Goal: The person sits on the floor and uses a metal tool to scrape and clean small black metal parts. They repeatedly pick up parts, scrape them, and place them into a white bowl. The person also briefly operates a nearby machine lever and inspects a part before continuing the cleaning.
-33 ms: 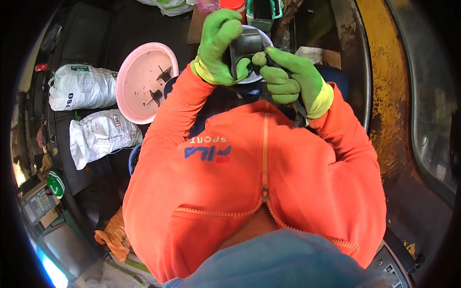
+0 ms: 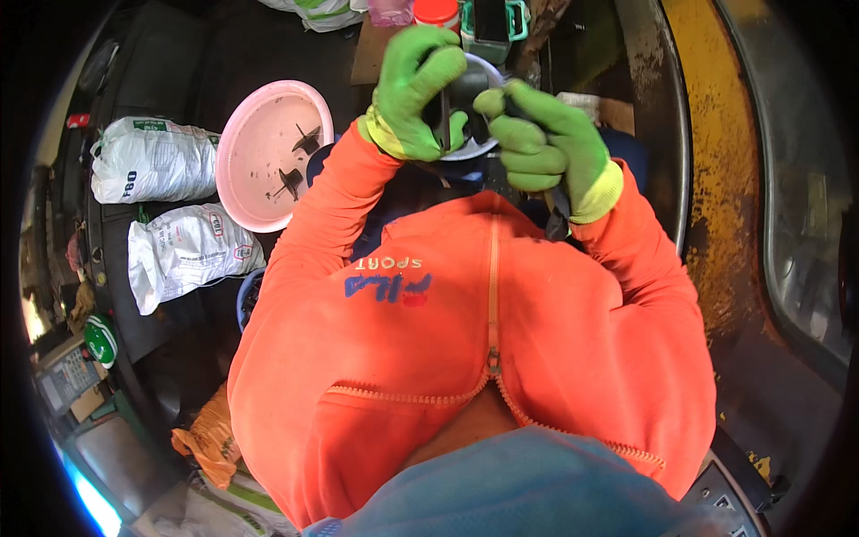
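Observation:
My left hand [image 2: 416, 94], in a green knit glove, grips a black plastic part [image 2: 464, 92] with a flat plate at its left end. Opposite it, my gloved right hand [image 2: 541, 143] is closed around a dark, slim tool whose kind I cannot make out. Its forefinger side reaches to the black part's right end. A dark strip [image 2: 557, 213] hangs below the right wrist. Behind the part shows the rim of a pale round basin [image 2: 483, 61]. To the left, a pink basin [image 2: 234, 152] holds a few black plastic pieces [image 2: 288, 183].
Two white printed sacks [image 2: 154, 161] lie left of the pink basin. Beyond my hands stand a red-lidded container [image 2: 436, 11] and a teal-handled box [image 2: 490, 36]. A rusty yellow metal frame [image 2: 716, 179] runs along the right. An orange bag [image 2: 213, 434] lies at lower left.
The black part has turned a little in my left hand, so its plate shows more edge-on. Both hands have shifted slightly to the right.

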Action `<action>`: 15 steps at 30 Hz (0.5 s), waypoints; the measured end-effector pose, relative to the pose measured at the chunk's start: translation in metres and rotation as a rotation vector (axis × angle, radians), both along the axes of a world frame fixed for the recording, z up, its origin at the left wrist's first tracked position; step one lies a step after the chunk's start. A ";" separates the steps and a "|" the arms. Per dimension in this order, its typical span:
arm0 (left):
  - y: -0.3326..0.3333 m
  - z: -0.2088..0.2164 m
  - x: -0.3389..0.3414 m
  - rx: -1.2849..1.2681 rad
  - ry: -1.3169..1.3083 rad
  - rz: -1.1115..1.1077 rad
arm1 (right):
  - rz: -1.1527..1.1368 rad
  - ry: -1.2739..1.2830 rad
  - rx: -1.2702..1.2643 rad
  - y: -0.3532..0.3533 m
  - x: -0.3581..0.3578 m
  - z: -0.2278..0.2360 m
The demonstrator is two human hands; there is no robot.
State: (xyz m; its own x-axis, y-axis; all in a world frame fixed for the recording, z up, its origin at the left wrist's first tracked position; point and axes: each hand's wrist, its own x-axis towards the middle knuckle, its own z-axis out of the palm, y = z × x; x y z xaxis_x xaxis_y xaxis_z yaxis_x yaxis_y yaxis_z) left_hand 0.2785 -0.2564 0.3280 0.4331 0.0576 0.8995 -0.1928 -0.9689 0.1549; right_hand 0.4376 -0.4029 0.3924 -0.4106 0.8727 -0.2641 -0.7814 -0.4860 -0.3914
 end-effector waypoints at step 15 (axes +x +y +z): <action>0.003 -0.034 -0.129 -1.452 -0.628 -0.335 | -0.103 -0.177 -0.042 0.097 0.066 -0.161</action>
